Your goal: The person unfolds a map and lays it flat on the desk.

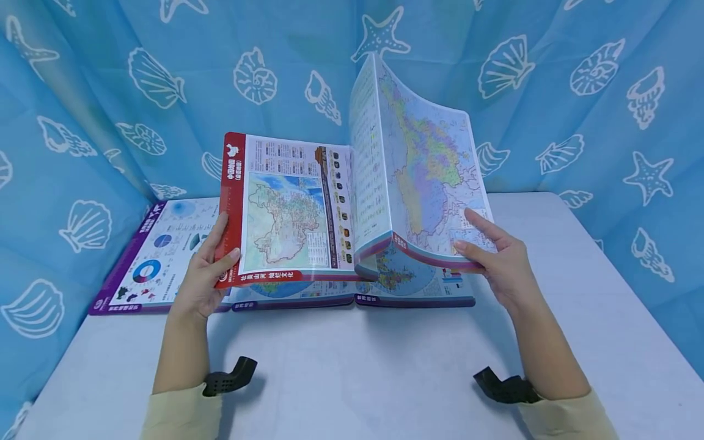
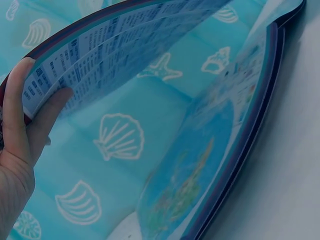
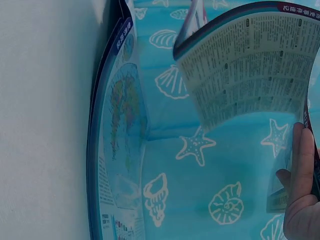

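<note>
My left hand (image 1: 200, 278) pinches the left edge of a fold-out map (image 1: 286, 220) with a red border, its thumb on the printed face. The map is lifted off the table, and its middle panels stand up in a raised fold (image 1: 371, 146). On the other side my right hand (image 1: 506, 269) grips the lower right corner of a panel (image 1: 434, 177) printed with a coloured map, thumb on top. Beneath lies a second, purple-bordered fold-out map (image 1: 165, 256), partly covered. In both wrist views, the fingers (image 2: 15, 107) (image 3: 302, 160) show against the lifted map's text-covered back.
A white-topped table (image 1: 363, 373) carries the maps. Behind and beside it hangs a blue cloth (image 1: 297, 36) with white shells and starfish. Black devices (image 1: 231, 377) sit at both wrists, by the beige sleeves.
</note>
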{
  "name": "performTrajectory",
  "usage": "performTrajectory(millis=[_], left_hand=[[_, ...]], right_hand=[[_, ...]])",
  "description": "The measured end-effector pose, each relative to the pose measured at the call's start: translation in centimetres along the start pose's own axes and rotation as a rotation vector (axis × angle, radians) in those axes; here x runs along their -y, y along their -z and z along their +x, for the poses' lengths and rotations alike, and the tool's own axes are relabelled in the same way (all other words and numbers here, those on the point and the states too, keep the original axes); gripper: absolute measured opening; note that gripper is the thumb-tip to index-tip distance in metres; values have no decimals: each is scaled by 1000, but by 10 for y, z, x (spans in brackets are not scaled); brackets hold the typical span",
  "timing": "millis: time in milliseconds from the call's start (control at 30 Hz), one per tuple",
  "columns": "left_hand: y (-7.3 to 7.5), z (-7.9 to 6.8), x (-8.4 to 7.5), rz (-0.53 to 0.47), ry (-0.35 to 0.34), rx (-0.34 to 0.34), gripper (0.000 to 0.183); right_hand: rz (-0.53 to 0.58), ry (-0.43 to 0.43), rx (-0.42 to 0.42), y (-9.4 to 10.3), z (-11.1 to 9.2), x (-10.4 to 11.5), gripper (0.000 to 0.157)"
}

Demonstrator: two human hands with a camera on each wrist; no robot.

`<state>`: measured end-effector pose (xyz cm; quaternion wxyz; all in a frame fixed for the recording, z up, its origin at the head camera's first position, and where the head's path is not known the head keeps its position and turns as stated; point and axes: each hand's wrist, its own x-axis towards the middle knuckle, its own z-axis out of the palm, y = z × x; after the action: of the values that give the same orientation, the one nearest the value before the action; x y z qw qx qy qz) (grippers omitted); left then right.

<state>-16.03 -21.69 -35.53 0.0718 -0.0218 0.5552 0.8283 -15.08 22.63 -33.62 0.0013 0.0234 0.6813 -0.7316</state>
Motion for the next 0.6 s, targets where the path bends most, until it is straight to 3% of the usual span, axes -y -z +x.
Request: performTrajectory(millis=[267, 600], left_hand=[[11, -5, -9, -43, -52, -39, 69], [33, -18, -21, -149, -62, -79, 68]], right_hand=[[94, -12, -58, 13, -2, 6, 65], [169, -24, -93, 24, 1, 9, 64]])
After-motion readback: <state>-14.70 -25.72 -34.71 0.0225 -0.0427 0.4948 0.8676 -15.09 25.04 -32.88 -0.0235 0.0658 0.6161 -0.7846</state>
